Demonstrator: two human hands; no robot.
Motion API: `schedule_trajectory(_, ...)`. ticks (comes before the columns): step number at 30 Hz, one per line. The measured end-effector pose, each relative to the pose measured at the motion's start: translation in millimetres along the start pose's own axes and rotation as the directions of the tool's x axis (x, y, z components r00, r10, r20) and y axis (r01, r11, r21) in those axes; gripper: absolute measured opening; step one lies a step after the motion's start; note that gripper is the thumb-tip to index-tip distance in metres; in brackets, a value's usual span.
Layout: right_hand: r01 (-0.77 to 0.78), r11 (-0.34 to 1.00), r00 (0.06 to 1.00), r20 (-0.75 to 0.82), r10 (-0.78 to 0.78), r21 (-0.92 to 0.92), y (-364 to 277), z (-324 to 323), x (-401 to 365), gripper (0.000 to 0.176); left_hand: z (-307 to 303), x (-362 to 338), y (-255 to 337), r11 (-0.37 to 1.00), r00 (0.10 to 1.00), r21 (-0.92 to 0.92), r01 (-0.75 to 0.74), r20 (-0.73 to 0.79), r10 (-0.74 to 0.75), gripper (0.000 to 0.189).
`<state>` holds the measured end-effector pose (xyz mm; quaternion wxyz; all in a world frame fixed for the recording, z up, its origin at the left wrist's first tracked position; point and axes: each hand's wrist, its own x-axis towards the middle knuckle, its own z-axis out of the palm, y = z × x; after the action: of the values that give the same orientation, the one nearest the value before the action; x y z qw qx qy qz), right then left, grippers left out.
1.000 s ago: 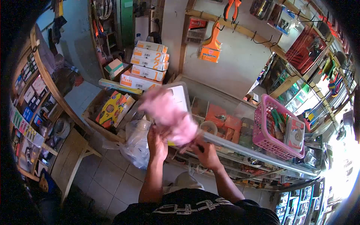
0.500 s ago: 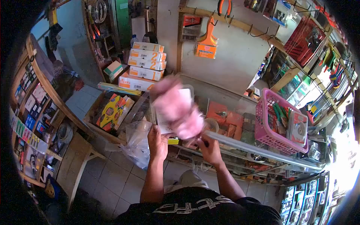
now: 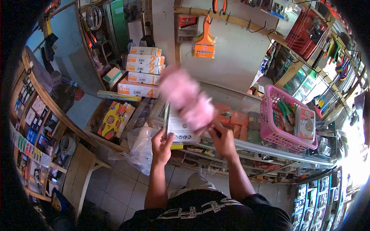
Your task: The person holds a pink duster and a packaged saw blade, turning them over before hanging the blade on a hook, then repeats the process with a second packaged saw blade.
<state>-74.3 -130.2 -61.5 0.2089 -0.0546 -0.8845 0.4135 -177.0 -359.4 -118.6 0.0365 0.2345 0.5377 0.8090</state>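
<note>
My left hand (image 3: 161, 148) grips a flat clear plastic package (image 3: 179, 131) by its lower left corner, thumb on the front. A white printed sheet with a row of dark round symbols shows inside it. My right hand (image 3: 223, 143) is closed around the dark handle of a fluffy pink duster (image 3: 197, 111). Motion blurs the duster's head, which overlaps the package's upper part in this view. Both hands are raised in front of the glass-topped counter (image 3: 246, 144).
A pink plastic basket (image 3: 269, 129) with green-handled tools stands at the counter's right. Stacked white-and-orange boxes (image 3: 142, 78) are at the back left. A clear plastic bag (image 3: 140, 148) hangs beside my left hand. An orange brush (image 3: 206, 34) hangs on the wall.
The duster's head has swung up and its blurred shape has shifted. The package is turned, with its side edge now showing. My right hand has risen slightly.
</note>
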Motion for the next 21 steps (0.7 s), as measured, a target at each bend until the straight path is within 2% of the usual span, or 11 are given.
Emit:
schedule_trajectory(2,0.112,0.993,0.986,-0.129,-0.107,0.037,-9.6,-5.5,5.4,0.021,2.6,-0.2,3.9,0.997,0.999,0.064,-0.031,0.033,0.028,0.033)
schedule_trajectory(3,0.154,0.988,0.987,-0.035,-0.154,-0.020,-18.1,-14.1,5.6,0.017,1.4,0.8,-1.2,0.990,0.996,0.112,-0.089,0.001,0.089,0.032)
schedule_trajectory(6,0.103,0.992,0.994,0.034,-0.106,0.072,-22.3,-32.3,10.7,0.017,-6.0,1.0,-0.4,0.973,0.987,0.204,-0.111,-0.096,0.132,0.030)
schedule_trajectory(7,-0.111,0.993,0.989,0.101,0.105,0.051,-54.6,-48.4,10.6,0.020,-5.6,2.4,3.4,0.964,0.976,0.236,-0.124,-0.146,0.161,0.026)
schedule_trajectory(10,0.242,0.966,0.970,-0.026,-0.240,0.093,-22.2,-29.3,1.0,0.021,-25.2,5.9,-5.3,0.938,0.941,0.319,-0.139,-0.251,0.225,0.023)
schedule_trajectory(11,0.271,0.957,0.961,0.025,-0.275,0.104,-16.6,-25.8,-2.5,0.020,-39.3,5.0,-7.3,0.892,0.952,0.429,-0.140,-0.191,0.241,0.021)
schedule_trajectory(15,0.087,0.995,0.996,-0.006,-0.087,0.053,-16.0,-11.0,-4.8,0.021,-27.7,9.9,-6.9,0.983,0.941,0.091,-0.159,-0.288,0.179,0.026)
schedule_trajectory(18,0.099,0.966,0.978,0.156,-0.139,0.237,-24.0,1.6,-15.6,0.023,-19.0,11.3,-13.3,0.961,0.936,-0.185,-0.206,-0.325,0.138,0.034)
schedule_trajectory(19,0.228,0.959,0.952,0.170,-0.256,0.167,-24.4,1.2,-15.0,0.021,-19.2,8.9,-20.9,0.953,0.930,-0.274,-0.132,-0.367,0.023,0.039)
schedule_trajectory(20,0.151,0.975,0.974,0.142,-0.174,0.162,-19.5,3.9,-13.7,0.021,-19.4,6.6,-28.5,0.927,0.910,-0.369,-0.070,-0.404,-0.092,0.045)
schedule_trajectory(21,0.071,0.985,0.990,0.113,-0.090,0.160,-10.4,8.7,-11.7,0.022,-17.5,8.4,-18.6,0.936,0.943,-0.342,-0.087,-0.331,-0.033,0.044)
